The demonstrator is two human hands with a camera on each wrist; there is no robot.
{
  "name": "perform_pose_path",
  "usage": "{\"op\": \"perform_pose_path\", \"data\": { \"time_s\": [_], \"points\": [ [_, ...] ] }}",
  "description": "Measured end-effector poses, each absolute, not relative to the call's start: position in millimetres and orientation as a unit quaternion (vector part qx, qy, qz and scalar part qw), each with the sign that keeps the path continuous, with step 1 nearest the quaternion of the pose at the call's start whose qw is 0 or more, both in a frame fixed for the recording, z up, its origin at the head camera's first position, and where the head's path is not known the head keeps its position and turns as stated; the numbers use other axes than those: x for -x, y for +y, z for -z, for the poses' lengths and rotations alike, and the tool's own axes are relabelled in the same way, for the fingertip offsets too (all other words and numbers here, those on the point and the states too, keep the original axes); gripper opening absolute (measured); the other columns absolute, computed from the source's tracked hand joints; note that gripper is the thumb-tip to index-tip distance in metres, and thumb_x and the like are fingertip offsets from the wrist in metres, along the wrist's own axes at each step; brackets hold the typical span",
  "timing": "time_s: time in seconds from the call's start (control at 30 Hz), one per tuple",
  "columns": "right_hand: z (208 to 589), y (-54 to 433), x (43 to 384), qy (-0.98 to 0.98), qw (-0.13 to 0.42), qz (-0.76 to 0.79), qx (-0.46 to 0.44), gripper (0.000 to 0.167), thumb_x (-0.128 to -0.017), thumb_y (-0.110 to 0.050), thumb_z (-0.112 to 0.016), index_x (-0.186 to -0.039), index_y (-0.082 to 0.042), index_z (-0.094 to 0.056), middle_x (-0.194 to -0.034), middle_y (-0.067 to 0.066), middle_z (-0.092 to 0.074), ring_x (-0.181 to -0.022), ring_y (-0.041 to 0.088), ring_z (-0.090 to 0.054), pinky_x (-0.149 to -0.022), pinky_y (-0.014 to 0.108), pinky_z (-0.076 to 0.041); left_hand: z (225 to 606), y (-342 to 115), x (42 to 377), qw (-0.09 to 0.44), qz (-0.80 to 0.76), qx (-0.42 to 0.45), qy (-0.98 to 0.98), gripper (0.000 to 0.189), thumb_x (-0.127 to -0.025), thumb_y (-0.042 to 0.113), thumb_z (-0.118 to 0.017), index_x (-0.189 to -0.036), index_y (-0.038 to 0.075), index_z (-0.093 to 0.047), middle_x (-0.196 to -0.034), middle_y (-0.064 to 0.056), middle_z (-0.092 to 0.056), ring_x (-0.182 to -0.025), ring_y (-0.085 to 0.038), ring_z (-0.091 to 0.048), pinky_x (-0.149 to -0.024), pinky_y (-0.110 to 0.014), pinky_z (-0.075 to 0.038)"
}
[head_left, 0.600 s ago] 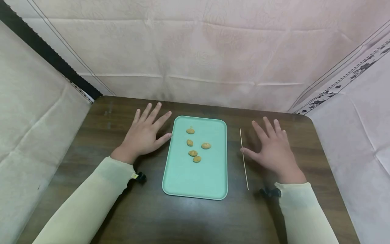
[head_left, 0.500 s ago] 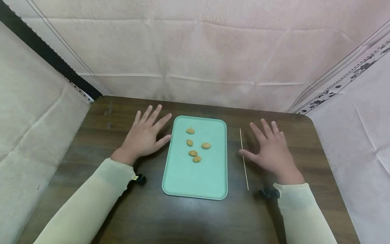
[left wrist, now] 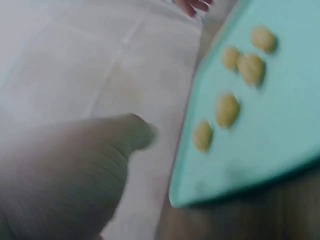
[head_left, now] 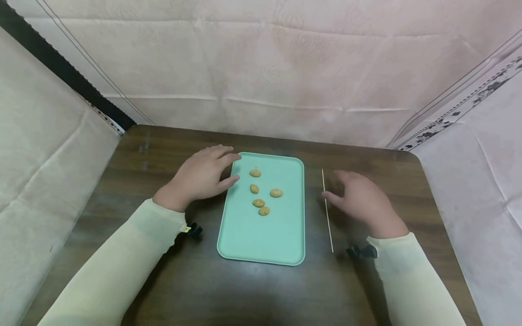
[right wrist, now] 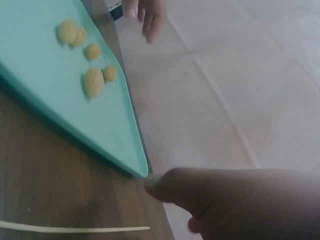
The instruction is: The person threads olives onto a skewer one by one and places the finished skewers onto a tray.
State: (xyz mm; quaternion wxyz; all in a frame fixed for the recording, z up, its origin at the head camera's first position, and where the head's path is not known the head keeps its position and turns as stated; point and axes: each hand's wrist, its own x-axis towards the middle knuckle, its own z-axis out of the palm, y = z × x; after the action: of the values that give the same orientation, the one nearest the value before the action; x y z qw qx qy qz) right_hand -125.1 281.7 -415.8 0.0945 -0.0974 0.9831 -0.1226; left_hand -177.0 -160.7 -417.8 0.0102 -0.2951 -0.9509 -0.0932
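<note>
Several small yellow-brown oval pieces, possibly preserved fruit [head_left: 276, 193], lie on a mint-green tray [head_left: 261, 244], grouped toward its upper half. My left hand [head_left: 200, 174] is at the tray's upper left, its thumb and index finger overlapping the rim in the head view, and holds nothing. To the right of the tray a thin wooden skewer [head_left: 328, 226] lies lengthwise on the table. My right hand [head_left: 364, 199] is just right of the skewer, bent downward, its thumb tip overlapping the skewer in the head view. Its other fingertips are mostly hidden behind the hand.
The dark wooden table [head_left: 253, 294] has rounded far corners. A pale cloth [head_left: 261, 68] hangs behind it, with more light cloth at both sides. Each wrist wears a small black device, such as the one on the left wrist [head_left: 195, 230].
Both hands were spread with straight fingers; now their fingers bend. My left hand has moved right, over the tray's rim. Tray, pieces and skewer stay in place; the view has shifted slightly.
</note>
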Motion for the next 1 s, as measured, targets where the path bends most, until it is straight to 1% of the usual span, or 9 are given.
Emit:
{"op": "perform_pose_path", "data": {
  "time_s": [0.07,0.17,0.23,0.3,0.4,0.5,0.73,0.9,1.0],
  "points": [
    [411.7,280.0,125.5,0.983,0.097,0.126,0.092,0.082,-0.105,-0.059,-0.073,-0.161,-0.001,-0.056,-0.150,0.025,-0.070,-0.139,0.049,-0.066,-0.114,0.071,-0.053,411.0,-150.2,174.6,-0.009,0.092,0.307,-0.947,0.061,-0.111,0.054,-0.066,-0.161,0.021,-0.061,-0.169,-0.014,-0.056,-0.159,-0.037,-0.052,-0.131,-0.060,-0.045],
    [409.3,278.3,125.0,0.982,0.118,0.130,0.074,0.070,-0.103,-0.058,-0.075,-0.142,0.000,-0.068,-0.117,0.019,-0.081,-0.108,0.042,-0.077,-0.095,0.065,-0.061,405.0,-133.8,172.2,-0.036,0.095,0.320,-0.942,0.056,-0.110,0.051,-0.068,-0.159,0.023,-0.064,-0.165,-0.011,-0.061,-0.154,-0.034,-0.058,-0.125,-0.058,-0.052],
    [409.8,277.1,124.6,0.977,0.144,0.141,0.063,0.062,-0.102,-0.058,-0.077,-0.128,-0.002,-0.073,-0.100,0.013,-0.080,-0.091,0.034,-0.076,-0.083,0.058,-0.062,402.8,-123.7,170.6,-0.052,0.100,0.327,-0.938,0.054,-0.110,0.050,-0.069,-0.157,0.023,-0.066,-0.162,-0.008,-0.063,-0.152,-0.032,-0.060,-0.122,-0.056,-0.055],
    [411.8,275.6,123.8,0.971,0.174,0.153,0.051,0.053,-0.101,-0.057,-0.078,-0.114,-0.006,-0.076,-0.092,0.008,-0.077,-0.082,0.028,-0.071,-0.075,0.050,-0.060,401.4,-115.0,168.5,-0.065,0.107,0.333,-0.935,0.052,-0.109,0.047,-0.070,-0.155,0.023,-0.068,-0.159,-0.005,-0.066,-0.148,-0.030,-0.063,-0.119,-0.054,-0.057],
    [416.0,274.0,121.6,0.962,0.210,0.168,0.042,0.045,-0.100,-0.056,-0.079,-0.098,-0.011,-0.077,-0.085,0.004,-0.075,-0.077,0.023,-0.066,-0.066,0.040,-0.054,402.9,-103.0,165.5,-0.078,0.111,0.344,-0.929,0.051,-0.108,0.046,-0.071,-0.153,0.022,-0.069,-0.153,-0.002,-0.070,-0.142,-0.027,-0.067,-0.113,-0.050,-0.060],
    [419.2,273.4,116.5,0.955,0.237,0.178,0.035,0.041,-0.100,-0.053,-0.081,-0.090,-0.014,-0.076,-0.080,0.002,-0.073,-0.072,0.021,-0.064,-0.063,0.035,-0.051,408.2,-88.7,163.4,-0.088,0.107,0.354,-0.925,0.051,-0.109,0.047,-0.068,-0.153,0.023,-0.070,-0.146,0.000,-0.072,-0.134,-0.024,-0.069,-0.107,-0.048,-0.062],
    [421.6,272.3,104.0,0.938,0.275,0.208,0.016,0.029,-0.103,-0.037,-0.080,-0.089,-0.011,-0.076,-0.071,0.003,-0.072,-0.061,0.018,-0.070,-0.062,0.033,-0.055,427.2,-50.6,165.7,-0.112,0.087,0.364,-0.921,0.047,-0.112,0.047,-0.064,-0.153,0.024,-0.069,-0.131,0.002,-0.071,-0.115,-0.022,-0.066,-0.096,-0.044,-0.060],
    [424.1,267.4,97.6,0.932,0.289,0.217,-0.001,0.024,-0.101,-0.031,-0.081,-0.088,-0.011,-0.076,-0.072,0.005,-0.073,-0.061,0.019,-0.071,-0.063,0.033,-0.056,433.4,-37.0,165.8,-0.123,0.067,0.367,-0.920,0.027,-0.110,0.031,-0.063,-0.133,0.021,-0.073,-0.111,0.003,-0.066,-0.097,-0.020,-0.060,-0.084,-0.039,-0.055],
    [425.8,266.4,94.5,0.930,0.291,0.223,-0.012,0.022,-0.100,-0.028,-0.082,-0.088,-0.011,-0.076,-0.075,0.006,-0.073,-0.061,0.020,-0.072,-0.063,0.033,-0.058,433.5,-33.4,165.6,-0.132,0.077,0.365,-0.918,0.022,-0.109,0.023,-0.062,-0.129,0.019,-0.073,-0.109,0.001,-0.064,-0.096,-0.020,-0.059,-0.082,-0.038,-0.054]
  ]
}}
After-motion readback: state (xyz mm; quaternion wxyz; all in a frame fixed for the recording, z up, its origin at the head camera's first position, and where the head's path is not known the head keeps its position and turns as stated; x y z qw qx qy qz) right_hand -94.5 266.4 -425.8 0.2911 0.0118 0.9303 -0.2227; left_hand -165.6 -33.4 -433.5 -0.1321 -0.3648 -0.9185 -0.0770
